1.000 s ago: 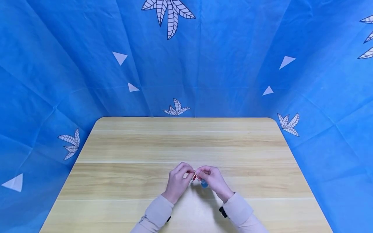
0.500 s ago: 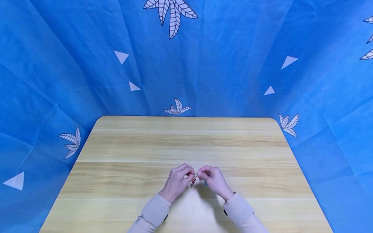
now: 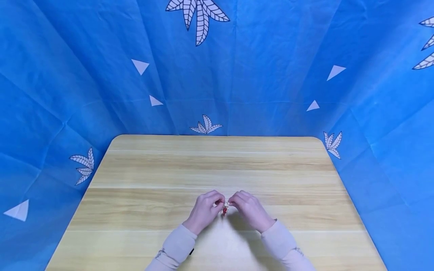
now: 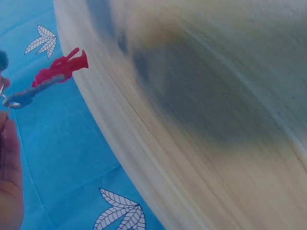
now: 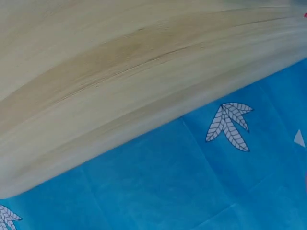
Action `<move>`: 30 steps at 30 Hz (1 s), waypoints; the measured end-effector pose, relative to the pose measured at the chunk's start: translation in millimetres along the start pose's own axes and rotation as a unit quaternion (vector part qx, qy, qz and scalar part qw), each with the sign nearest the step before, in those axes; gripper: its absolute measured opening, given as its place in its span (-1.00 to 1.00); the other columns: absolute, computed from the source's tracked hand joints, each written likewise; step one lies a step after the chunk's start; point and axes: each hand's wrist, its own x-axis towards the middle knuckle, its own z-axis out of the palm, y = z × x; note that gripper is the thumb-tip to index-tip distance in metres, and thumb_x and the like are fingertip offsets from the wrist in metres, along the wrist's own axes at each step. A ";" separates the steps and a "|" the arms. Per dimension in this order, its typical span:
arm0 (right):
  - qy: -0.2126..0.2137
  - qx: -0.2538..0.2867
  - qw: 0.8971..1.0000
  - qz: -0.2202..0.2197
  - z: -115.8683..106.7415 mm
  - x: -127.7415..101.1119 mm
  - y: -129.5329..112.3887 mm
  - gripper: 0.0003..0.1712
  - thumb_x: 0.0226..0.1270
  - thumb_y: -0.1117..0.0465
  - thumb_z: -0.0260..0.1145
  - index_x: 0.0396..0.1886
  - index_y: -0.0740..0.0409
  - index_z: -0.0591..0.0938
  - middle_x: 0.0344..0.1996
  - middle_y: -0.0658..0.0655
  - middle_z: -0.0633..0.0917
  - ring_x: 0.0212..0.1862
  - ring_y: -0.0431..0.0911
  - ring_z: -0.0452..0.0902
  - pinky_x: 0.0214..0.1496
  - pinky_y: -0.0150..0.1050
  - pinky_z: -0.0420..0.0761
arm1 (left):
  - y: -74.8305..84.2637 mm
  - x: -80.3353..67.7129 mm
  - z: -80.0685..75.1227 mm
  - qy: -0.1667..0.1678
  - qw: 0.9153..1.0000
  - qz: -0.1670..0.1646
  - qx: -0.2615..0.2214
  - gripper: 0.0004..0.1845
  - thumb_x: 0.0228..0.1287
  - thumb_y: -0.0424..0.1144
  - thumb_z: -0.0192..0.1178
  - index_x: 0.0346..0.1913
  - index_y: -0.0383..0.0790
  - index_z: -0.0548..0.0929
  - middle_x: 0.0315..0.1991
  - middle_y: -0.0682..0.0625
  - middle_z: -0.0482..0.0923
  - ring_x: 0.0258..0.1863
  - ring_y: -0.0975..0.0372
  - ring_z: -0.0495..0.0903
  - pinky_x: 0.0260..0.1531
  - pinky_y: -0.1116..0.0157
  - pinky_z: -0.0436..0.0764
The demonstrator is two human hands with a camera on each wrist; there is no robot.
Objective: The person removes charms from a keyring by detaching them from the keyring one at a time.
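A small keychain (image 3: 224,210) with a red figure hangs between the two hands, above the table. My left hand (image 3: 204,210) pinches its metal end between thumb and fingertips. From the other side my right hand (image 3: 250,210) pinches the same top part, its fingertips close to the left ones. In the left wrist view the red figure (image 4: 62,67) dangles beside a grey metal clasp (image 4: 36,91), and a teal rounded piece (image 4: 3,61) shows at the image edge. Fingers hide most of the ring. The right wrist view catches only a red speck of the keychain at its edge.
The wood-grain table (image 3: 217,162) spreads around both hands. A blue cloth (image 3: 264,75) with white leaf and triangle prints hangs behind it and at both sides.
The right hand has turned so its back faces up more, and the blue piece under it has gone out of sight in the head view. Left hand stays nearly in place.
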 end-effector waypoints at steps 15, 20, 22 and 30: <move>0.027 0.160 0.986 0.032 9.3 -8.0 0.8 -0.95 0.23 0.28 0.19 -0.39 0.13 0.58 -0.44 -0.04 0.64 -0.31 -0.22 0.54 -0.15 -0.52 0.56 | -7.3 -2.4 -3.3 -0.072 0.990 0.037 -0.113 -0.90 0.10 -0.43 0.21 -0.46 -0.17 0.60 -0.45 0.02 0.63 -0.45 0.37 0.59 -0.36 0.62 0.57; 0.025 0.216 0.973 0.083 7.6 -5.4 -5.9 -0.94 0.19 0.36 0.21 -0.37 0.15 0.59 -0.44 0.01 0.65 -0.34 -0.20 0.55 -0.21 -0.46 0.60 | -9.2 -2.0 -3.5 -0.085 0.983 0.038 -0.161 -0.91 0.09 -0.46 0.22 -0.42 -0.20 0.62 -0.40 0.02 0.64 -0.41 0.35 0.59 -0.33 0.57 0.60; 0.015 0.239 0.964 0.116 6.2 -4.1 -8.6 -0.93 0.19 0.36 0.22 -0.36 0.16 0.60 -0.43 0.03 0.66 -0.34 -0.20 0.56 -0.23 -0.42 0.62 | -9.6 -2.6 -3.0 -0.080 0.981 0.026 -0.174 -0.92 0.09 -0.45 0.23 -0.43 -0.21 0.62 -0.40 0.03 0.63 -0.39 0.35 0.59 -0.31 0.53 0.62; -0.031 0.341 0.878 0.335 3.3 -0.8 -12.6 -0.86 0.26 0.26 0.19 -0.31 0.25 0.62 -0.40 0.16 0.68 -0.39 -0.27 0.51 -0.33 -0.43 0.59 | -1.3 -4.5 2.4 0.003 0.981 -0.073 -0.178 -0.86 -0.02 -0.52 0.29 -0.36 -0.27 0.63 -0.38 -0.04 0.62 -0.37 0.17 0.64 -0.27 0.41 0.67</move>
